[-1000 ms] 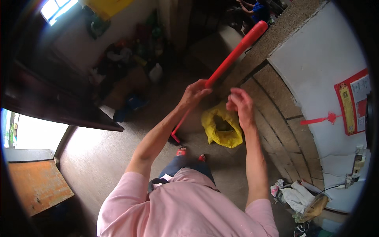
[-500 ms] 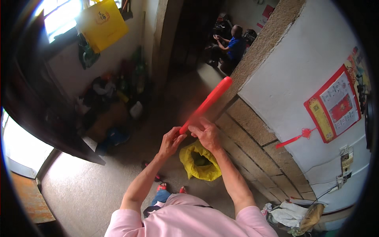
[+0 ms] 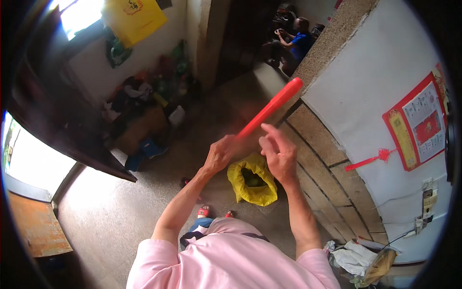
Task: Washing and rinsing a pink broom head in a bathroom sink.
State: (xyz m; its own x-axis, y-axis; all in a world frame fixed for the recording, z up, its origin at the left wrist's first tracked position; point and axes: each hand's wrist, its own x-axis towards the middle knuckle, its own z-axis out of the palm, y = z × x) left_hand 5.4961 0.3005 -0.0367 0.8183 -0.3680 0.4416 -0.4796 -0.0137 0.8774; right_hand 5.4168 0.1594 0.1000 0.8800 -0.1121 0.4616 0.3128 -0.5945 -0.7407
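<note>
My left hand (image 3: 221, 153) is wrapped round the lower end of a long red tube-like stick (image 3: 271, 108) with a rounded tip. The stick slants up to the right; whether it is stiff or inflated I cannot tell. Just right of it, my right hand (image 3: 280, 156) is apart from the stick, fingers partly stretched out and nothing in them. Below and between my hands, a yellow sack (image 3: 262, 196) stands on the floor with its mouth gaping. Something dark greenish shows inside it.
A wall with a stone-block lower part (image 3: 315, 144) runs close on the right, with a red calendar (image 3: 409, 120) hanging there. Crumpled bags (image 3: 356, 257) lie at lower right. Clutter (image 3: 144, 106) fills the far left. Beyond a doorway, a person in blue (image 3: 301, 43) sits.
My right hand has come off the red stick and moved right, fingers opening out. My left hand still holds the stick, which has shifted up and right in view.
</note>
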